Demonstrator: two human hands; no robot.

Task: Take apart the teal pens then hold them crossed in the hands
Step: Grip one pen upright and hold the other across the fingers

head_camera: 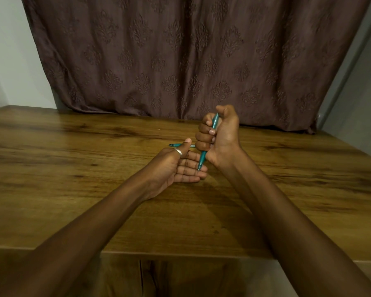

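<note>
Right hand: the right hand (217, 136) is raised above the desk, just past centre toward 1 o'clock. Its fingers are curled in a fist round the first teal pen, with the thumb on top.
First teal pen: the first teal pen (202, 159) stands steeply tilted in the right fist. Its upper end points to 1 o'clock and its tip to 7 o'clock. The middle of the barrel is hidden by the fingers.
Tip contact: the tip lies at the fingertips of the left hand; touching or just above, cannot tell.
Left hand: the left hand (178, 168) is at 8 o'clock from the right hand, palm turned up. The fingers are relaxed and nearly straight, the thumb is raised, and it grips nothing.
Ring: a silver ring (178, 152) sits at the upper edge of the left hand; which digit, cannot tell.
Second teal pen: the second teal pen (175, 145) lies level, 9 to 3 o'clock, behind the left thumb. Its right end meets the lower fingers of the right hand. Whether it rests on the desk or is held, cannot tell.
Desk: the wooden desk (73, 168) has a dark grain.
Background: a brown patterned curtain (180, 61) hangs at 12 o'clock, its hem on the far edge of the desk.
</note>
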